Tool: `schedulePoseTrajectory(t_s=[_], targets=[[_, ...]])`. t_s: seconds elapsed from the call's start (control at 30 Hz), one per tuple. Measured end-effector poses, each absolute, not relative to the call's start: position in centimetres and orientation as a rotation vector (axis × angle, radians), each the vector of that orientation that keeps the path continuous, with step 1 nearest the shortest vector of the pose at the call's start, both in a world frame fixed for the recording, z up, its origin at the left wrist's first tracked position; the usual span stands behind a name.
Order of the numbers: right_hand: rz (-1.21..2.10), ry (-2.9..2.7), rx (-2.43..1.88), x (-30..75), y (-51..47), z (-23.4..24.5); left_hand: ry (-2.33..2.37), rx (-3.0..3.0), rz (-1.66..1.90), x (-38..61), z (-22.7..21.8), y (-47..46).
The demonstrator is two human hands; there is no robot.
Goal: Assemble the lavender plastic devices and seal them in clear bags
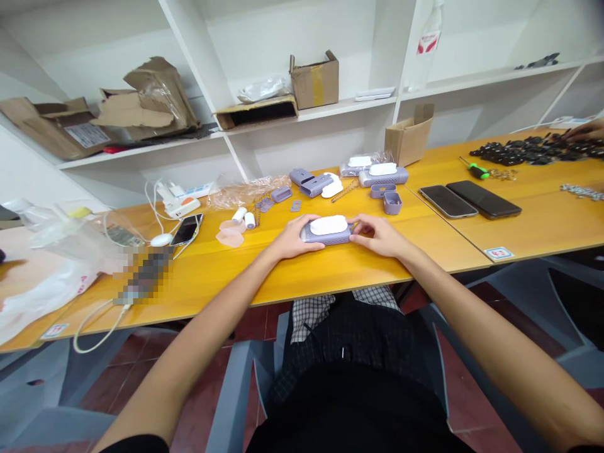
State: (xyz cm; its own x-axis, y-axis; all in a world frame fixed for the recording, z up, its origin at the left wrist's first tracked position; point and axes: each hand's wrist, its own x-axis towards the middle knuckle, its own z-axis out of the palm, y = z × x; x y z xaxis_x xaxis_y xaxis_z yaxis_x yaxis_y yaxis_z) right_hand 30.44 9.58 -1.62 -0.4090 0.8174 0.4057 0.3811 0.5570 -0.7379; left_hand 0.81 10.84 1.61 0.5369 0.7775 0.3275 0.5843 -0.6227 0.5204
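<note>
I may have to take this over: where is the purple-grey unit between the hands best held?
Probably by its two short ends, one hand coming from each side. The purple-grey unit is long and lies crosswise, and an end grip leaves its raised white top uncovered. The left hand grips the left end.

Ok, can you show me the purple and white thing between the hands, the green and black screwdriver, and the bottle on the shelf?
Purple and white thing (pixel 329 227): head view, on its white top.
Screwdriver (pixel 478 170): head view, on its handle.
Bottle (pixel 428 43): head view, on its label.
</note>
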Motion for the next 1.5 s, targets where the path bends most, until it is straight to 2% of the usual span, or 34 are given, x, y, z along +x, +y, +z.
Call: schedulePoseTrajectory(t_s=[0.97, 1.5], targets=[[0.703, -2.015, -0.991, 29.8, 9.1, -1.2, 1.076, 2.457, 0.794, 0.8, 1.2, 10.7], [0.991, -1.969, -0.971, 30.3, 8.9, -0.6, 1.114, 2.483, 0.733, 0.9, 1.0, 10.6]])
